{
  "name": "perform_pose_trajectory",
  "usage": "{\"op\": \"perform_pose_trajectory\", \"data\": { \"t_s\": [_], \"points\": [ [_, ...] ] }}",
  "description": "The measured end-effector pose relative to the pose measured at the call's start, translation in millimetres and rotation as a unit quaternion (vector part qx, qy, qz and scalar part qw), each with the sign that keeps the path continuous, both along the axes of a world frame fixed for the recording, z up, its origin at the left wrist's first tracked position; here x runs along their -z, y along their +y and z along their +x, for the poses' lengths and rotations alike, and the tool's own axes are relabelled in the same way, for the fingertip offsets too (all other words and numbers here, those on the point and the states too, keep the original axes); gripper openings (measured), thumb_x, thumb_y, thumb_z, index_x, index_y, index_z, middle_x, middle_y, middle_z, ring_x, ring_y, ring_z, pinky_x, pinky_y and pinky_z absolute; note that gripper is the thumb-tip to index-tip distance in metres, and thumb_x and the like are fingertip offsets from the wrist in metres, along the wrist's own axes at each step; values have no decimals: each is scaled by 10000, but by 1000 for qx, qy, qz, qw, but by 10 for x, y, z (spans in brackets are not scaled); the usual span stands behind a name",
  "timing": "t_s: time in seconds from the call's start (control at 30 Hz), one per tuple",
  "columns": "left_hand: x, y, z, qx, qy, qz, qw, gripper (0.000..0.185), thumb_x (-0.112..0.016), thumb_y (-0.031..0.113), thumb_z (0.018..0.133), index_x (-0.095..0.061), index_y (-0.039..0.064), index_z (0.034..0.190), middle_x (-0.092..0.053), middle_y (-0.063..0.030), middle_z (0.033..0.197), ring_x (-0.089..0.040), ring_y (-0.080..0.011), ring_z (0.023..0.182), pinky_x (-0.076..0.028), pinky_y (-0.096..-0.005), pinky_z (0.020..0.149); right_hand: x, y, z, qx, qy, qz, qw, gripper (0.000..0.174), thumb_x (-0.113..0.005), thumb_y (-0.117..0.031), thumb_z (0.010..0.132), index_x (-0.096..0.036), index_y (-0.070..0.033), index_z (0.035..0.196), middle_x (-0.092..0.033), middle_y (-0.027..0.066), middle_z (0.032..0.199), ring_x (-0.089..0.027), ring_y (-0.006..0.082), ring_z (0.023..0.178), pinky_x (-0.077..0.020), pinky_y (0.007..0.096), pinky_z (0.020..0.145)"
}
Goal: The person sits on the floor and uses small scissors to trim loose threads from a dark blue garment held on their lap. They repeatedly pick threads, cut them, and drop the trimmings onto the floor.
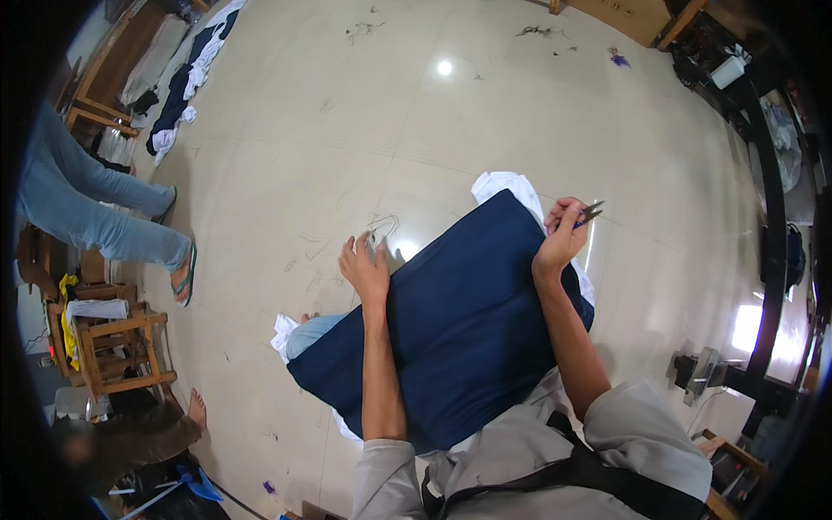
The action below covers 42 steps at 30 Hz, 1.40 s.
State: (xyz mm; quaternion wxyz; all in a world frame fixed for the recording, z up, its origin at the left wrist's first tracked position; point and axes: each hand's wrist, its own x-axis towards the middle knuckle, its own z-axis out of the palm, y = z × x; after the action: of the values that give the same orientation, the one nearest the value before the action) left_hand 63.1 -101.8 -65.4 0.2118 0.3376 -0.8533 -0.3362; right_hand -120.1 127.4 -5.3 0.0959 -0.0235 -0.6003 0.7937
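Note:
Across my lap lies dark navy fabric (468, 312), with white cloth (510, 185) showing beyond its far edge and smaller white pieces at its sides. My right hand (560, 237) is closed around small thread snips (590, 213), blades pointing away to the right, just past the fabric's right edge. Over the fabric's left edge, my left hand (365, 270) reaches out with fingers apart and slightly curled. Loose thread (387, 224) shows at its fingertips; whether it touches the fingers or lies on the floor is unclear.
Thread scraps (364, 29) dot the tiled floor (292, 195). A person in jeans (117, 214) stands at left; another person's bare foot (197, 411) is below. Wooden stools (123, 351) stand between them. Garments (188, 84) lie upper left. A black metal frame (773, 227) runs along the right.

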Motion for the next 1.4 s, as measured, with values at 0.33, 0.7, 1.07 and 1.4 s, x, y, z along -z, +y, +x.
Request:
{"op": "perform_pose_trajectory", "data": {
  "t_s": [0.33, 0.7, 1.07, 1.4],
  "points": [
    [-398, 819, -1143, 86, 116, 183, 972, 163, -797, 166, 856, -756, 18, 910, -743, -137, 1107, -695, -320, 1018, -517, -417, 936, 73, 9, -44, -35, 4, 76, 996, 321, -499, -258, 1106, -642, -13, 955, -476, -32, 743, -422, 48, 652, -325, 235, 582],
    [-609, 1415, -663, 111, 216, 489, 838, 175, -562, 106, 1061, -618, -20, 1170, -711, -105, 1111, -703, -137, 850, -556, -261, 779, -293, 127, 290, -241, -27, 317, 917, 205, -780, -203, 911, -729, -4, 916, -657, 17, 755, -575, 85, 726, -441, 269, 648],
    [-474, 1180, -857, 97, 184, 448, 870, 530, -578, -41, 987, -469, 41, 1499, -649, -162, 1172, -693, -134, 743, -619, -273, 678, -275, 396, 23, -345, -330, -66, 876, 182, -603, -240, 1064, -629, -63, 1031, -416, -76, 577, -349, 34, 449, -246, 221, 435],
    [-499, 1202, -877, 59, 205, 481, 851, 508, -606, -28, 976, -493, 56, 1464, -640, -139, 1135, -669, -119, 661, -600, -262, 638, -195, 422, -27, -339, -355, -93, 866, 133, -638, -211, 1038, -611, -87, 999, -455, -73, 617, -362, 28, 458, -261, 211, 452]
  ]
}}
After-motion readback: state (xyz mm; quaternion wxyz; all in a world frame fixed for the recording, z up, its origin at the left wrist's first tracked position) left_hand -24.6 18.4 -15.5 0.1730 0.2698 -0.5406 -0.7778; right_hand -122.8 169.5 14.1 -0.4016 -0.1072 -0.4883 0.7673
